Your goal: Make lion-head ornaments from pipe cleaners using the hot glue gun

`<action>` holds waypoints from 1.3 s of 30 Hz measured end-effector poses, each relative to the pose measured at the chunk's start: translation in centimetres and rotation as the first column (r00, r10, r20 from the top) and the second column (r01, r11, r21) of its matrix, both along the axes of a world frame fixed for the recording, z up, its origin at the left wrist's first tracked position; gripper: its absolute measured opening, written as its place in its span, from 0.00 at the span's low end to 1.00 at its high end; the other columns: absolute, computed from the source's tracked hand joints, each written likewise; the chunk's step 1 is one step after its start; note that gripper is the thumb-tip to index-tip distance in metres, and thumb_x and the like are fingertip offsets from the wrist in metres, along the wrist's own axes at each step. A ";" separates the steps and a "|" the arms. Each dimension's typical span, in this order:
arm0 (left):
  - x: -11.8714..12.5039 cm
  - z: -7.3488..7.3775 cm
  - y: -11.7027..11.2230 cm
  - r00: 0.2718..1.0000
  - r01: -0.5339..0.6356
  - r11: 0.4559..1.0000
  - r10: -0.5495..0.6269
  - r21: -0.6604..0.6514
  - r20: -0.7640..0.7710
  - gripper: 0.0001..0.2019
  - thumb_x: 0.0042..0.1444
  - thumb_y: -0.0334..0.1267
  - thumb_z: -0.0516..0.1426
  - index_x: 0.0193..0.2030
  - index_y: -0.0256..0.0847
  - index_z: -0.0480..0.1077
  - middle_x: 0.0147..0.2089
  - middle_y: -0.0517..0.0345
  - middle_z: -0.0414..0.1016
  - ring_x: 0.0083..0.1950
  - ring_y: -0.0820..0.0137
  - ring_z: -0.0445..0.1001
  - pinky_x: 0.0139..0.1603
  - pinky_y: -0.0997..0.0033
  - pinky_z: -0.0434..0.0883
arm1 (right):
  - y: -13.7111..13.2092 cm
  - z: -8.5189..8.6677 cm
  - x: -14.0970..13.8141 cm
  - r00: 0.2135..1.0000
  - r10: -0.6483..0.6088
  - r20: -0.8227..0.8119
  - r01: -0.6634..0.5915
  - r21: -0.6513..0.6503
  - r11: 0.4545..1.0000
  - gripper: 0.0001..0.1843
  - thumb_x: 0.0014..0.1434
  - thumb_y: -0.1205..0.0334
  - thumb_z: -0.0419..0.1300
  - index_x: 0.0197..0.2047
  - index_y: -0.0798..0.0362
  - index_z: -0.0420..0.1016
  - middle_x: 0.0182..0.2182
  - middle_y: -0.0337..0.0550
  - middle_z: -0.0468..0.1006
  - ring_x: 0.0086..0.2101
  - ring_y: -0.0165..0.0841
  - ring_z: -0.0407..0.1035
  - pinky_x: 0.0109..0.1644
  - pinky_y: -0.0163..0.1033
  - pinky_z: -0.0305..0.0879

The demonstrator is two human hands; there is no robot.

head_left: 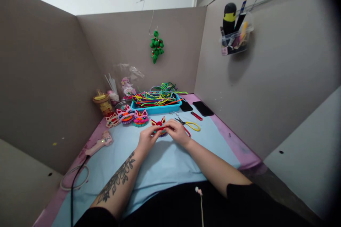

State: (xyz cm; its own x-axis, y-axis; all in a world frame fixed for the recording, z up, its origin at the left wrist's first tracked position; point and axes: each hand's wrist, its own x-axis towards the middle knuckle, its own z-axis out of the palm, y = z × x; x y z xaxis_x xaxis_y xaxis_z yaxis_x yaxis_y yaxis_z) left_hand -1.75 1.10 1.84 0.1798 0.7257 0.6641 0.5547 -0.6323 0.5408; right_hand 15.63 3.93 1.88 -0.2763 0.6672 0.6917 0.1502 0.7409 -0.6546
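Between side edges of desk, left hand and right hand: fingers clamped on red piece. Shaping, I judge; next calls for steady pinch.

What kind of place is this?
Probably a little craft desk with grey walls around it. You can see a blue tray piled with colourful strands, scissors and bright little animal faces.

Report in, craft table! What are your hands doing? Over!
Left hand and right hand together, pinching red piece. Red-eared figure just behind, partly hidden. Scissors lying close beside right hand.
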 end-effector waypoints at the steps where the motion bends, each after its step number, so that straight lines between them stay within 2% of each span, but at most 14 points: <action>1: -0.1 0.0 0.0 0.999 0.012 1.000 -0.012 0.013 -0.032 0.08 0.55 0.38 0.56 0.39 0.39 0.74 0.36 0.54 0.79 0.34 0.71 0.76 0.34 0.73 0.74 | 0.0 0.0 0.1 1.000 0.011 0.017 -0.011 0.003 1.000 0.06 0.56 0.63 0.57 0.34 0.50 0.76 0.29 0.43 0.74 0.34 0.34 0.67 0.40 0.41 0.64; 5: -0.4 0.0 0.2 0.995 0.045 0.999 -0.042 0.031 -0.087 0.08 0.55 0.37 0.55 0.40 0.40 0.73 0.37 0.54 0.79 0.35 0.71 0.76 0.36 0.72 0.74 | 0.2 0.1 0.4 0.998 0.051 0.049 -0.051 0.004 0.999 0.06 0.56 0.64 0.57 0.35 0.50 0.76 0.29 0.43 0.74 0.35 0.34 0.67 0.41 0.42 0.64; 10: -0.4 0.1 0.2 0.999 -0.015 1.000 0.015 0.006 0.031 0.09 0.54 0.38 0.56 0.39 0.39 0.73 0.36 0.53 0.79 0.35 0.70 0.76 0.34 0.72 0.75 | 0.6 -0.2 0.7 1.000 0.007 0.022 -0.006 -0.024 1.000 0.10 0.55 0.62 0.58 0.41 0.49 0.76 0.34 0.44 0.74 0.35 0.34 0.67 0.39 0.41 0.65; 18: -0.4 0.2 0.4 0.997 0.027 0.999 -0.024 -0.047 0.074 0.08 0.54 0.38 0.56 0.38 0.39 0.74 0.37 0.52 0.79 0.35 0.69 0.77 0.33 0.72 0.75 | 0.7 -0.1 0.8 1.000 0.014 0.014 -0.013 -0.040 0.999 0.07 0.56 0.62 0.57 0.36 0.50 0.76 0.31 0.43 0.73 0.34 0.33 0.67 0.38 0.39 0.64; 24: -0.4 0.2 0.4 0.996 0.023 0.998 -0.017 -0.063 0.085 0.08 0.53 0.38 0.57 0.38 0.39 0.74 0.35 0.53 0.79 0.32 0.70 0.76 0.31 0.74 0.75 | 0.3 0.1 0.7 0.999 0.041 0.032 -0.036 -0.126 0.991 0.07 0.54 0.60 0.59 0.35 0.51 0.76 0.30 0.42 0.73 0.28 0.30 0.65 0.30 0.35 0.61; 31: -0.3 0.6 0.0 0.998 0.043 0.994 -0.038 -0.103 0.049 0.07 0.54 0.36 0.57 0.39 0.41 0.74 0.36 0.55 0.79 0.33 0.71 0.76 0.32 0.75 0.75 | -0.1 0.7 0.7 1.000 0.029 -0.004 -0.029 -0.208 0.978 0.06 0.55 0.61 0.59 0.30 0.52 0.77 0.26 0.42 0.74 0.28 0.31 0.67 0.32 0.36 0.63; 39: -0.1 0.8 -0.2 0.999 0.050 0.980 -0.046 -0.194 0.027 0.06 0.53 0.35 0.57 0.38 0.43 0.74 0.33 0.57 0.79 0.30 0.72 0.76 0.29 0.77 0.73 | 0.3 0.4 1.2 0.998 0.052 0.036 -0.040 -0.270 0.962 0.05 0.56 0.63 0.58 0.32 0.49 0.77 0.26 0.42 0.74 0.27 0.31 0.67 0.30 0.36 0.63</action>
State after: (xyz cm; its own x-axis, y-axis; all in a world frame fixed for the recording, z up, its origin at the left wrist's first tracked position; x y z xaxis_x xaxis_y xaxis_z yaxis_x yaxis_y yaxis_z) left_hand -1.81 0.88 2.64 0.2046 0.8320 0.5156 0.5129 -0.5398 0.6675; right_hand 16.86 4.18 2.26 -0.3364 0.8129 0.4754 0.1523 0.5451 -0.8244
